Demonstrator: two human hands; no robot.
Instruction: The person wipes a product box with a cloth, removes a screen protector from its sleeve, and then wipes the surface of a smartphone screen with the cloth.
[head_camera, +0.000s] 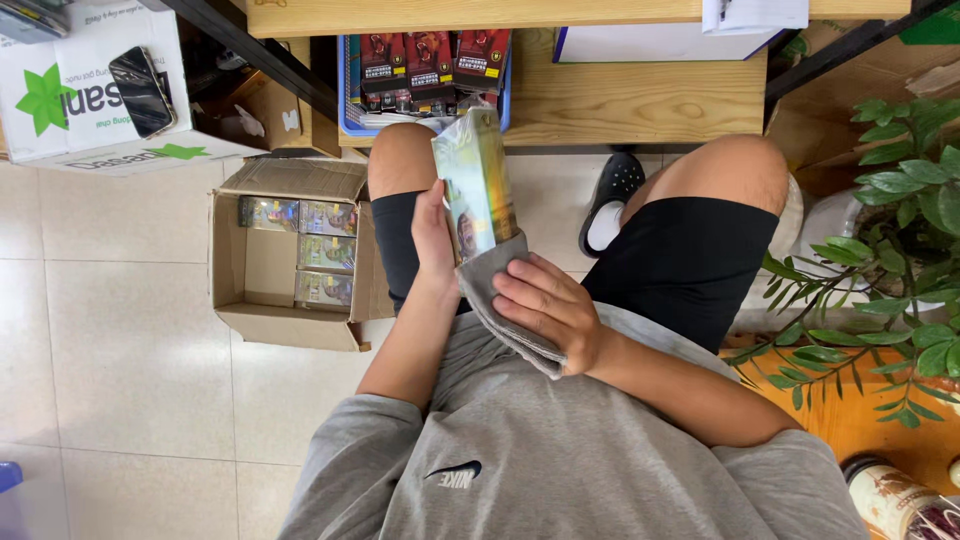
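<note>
Floor tiles (120, 340), pale and glossy, fill the left half of the view. Wooden shelf (620, 95) runs across the top, with a blue tray (347, 90) of dark red packs under its upper board. White carton (75, 100) sits top left, a black phone (142, 92) lying on it. Open cardboard box (285, 255) stands on the floor just beside the person's left knee; four shiny packs lie inside it along the far and right walls. Green plant (890, 250) spreads at the right edge, and a jar (895, 500) shows at the bottom right corner.

Person is seated, grey shirt, black shorts. Shiny wrapped box (478, 185), gold-green, is held upright over the lap, between the knees. Left hand (432, 240) grasps its left side, fingers closed around the edge. Right hand (545, 305) presses a grey cloth (500, 300) against the box's lower end, fingers curled over the cloth. Black shoe (610, 200) rests on the floor beyond.
</note>
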